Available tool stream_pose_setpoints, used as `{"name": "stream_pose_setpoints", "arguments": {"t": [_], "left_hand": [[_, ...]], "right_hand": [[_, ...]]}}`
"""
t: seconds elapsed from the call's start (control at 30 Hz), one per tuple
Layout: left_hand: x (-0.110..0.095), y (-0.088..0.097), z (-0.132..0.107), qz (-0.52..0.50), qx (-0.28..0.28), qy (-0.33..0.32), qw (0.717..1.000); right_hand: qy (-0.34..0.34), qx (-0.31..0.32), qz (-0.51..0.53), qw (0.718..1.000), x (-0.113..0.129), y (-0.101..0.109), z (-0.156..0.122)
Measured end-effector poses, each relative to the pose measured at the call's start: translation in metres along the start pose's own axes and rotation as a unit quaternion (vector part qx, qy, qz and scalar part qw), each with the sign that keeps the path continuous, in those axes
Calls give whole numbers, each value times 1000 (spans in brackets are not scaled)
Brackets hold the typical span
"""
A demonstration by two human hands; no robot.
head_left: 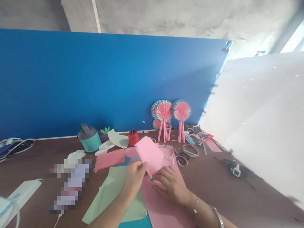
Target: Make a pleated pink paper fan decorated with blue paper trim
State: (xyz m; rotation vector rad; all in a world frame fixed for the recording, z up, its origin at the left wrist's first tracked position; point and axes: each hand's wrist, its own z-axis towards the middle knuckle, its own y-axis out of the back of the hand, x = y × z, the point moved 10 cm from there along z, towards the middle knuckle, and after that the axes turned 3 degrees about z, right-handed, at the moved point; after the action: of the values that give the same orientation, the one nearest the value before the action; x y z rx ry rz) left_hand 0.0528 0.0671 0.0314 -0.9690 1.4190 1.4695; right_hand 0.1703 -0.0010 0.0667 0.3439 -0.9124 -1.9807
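Note:
A folded piece of pink paper (150, 153), with a narrow coloured strip along its left edge, is held tilted above the table. My left hand (135, 175) pinches its lower left edge between thumb and fingers. At the lower right corner, the bent fingers of my right hand (172, 185) close on the same paper, near its bluish end. Below my hands lies a large pink sheet (163, 209). Pale green sheets (114, 186) are spread to the left, over a blue sheet (136, 221). A stack of pleated pink paper (110, 159) sits beyond them.
Round pink pleated paper fans (164, 110) on pink sticks stand by the blue partition (95, 82). Scissors (182, 155), white tape strips (190, 150) and a red item (133, 138) lie near. A teal-grey container (89, 141) and white power strip (21, 199) are leftward.

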Motion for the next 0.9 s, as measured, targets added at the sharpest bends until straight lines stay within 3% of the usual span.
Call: {"name": "stream_pose_setpoints", "arguments": {"t": [0.07, 0.13, 0.2, 0.27, 0.3, 0.4, 0.5, 0.6, 0.7, 0.9], "left_hand": [[-26, 27, 0, 126, -83, -102, 983], [-63, 43, -12, 240, -155, -248, 926], [-82, 36, -25, 348, -165, -348, 855], [-76, 16, -30, 448, -131, -371, 803], [-66, 4, -30, 490, -107, -363, 785], [-27, -29, -32, 569, -22, -322, 756], [0, -48, -37, 568, 70, -296, 764], [7, -38, -35, 486, 115, -259, 827], [8, -18, -30, 408, 128, -224, 876], [11, 0, -28, 379, 126, -249, 883]], "right_hand": [[-24, -35, 0, 999, -9, 12, 0], [-42, -97, -18, 994, -15, 30, -2], [-42, -166, -53, 984, -14, 49, -6], [-27, -187, -88, 978, -8, 56, -7], [-24, -161, -100, 982, -7, 52, -5], [-31, 9, -94, 995, -13, 12, 0], [-20, 133, -63, 989, -21, -27, -8], [-37, 171, -39, 984, -33, -43, -18], [-69, 183, -6, 981, -44, -46, -27], [-114, 185, 69, 974, -51, -40, -30]]}}
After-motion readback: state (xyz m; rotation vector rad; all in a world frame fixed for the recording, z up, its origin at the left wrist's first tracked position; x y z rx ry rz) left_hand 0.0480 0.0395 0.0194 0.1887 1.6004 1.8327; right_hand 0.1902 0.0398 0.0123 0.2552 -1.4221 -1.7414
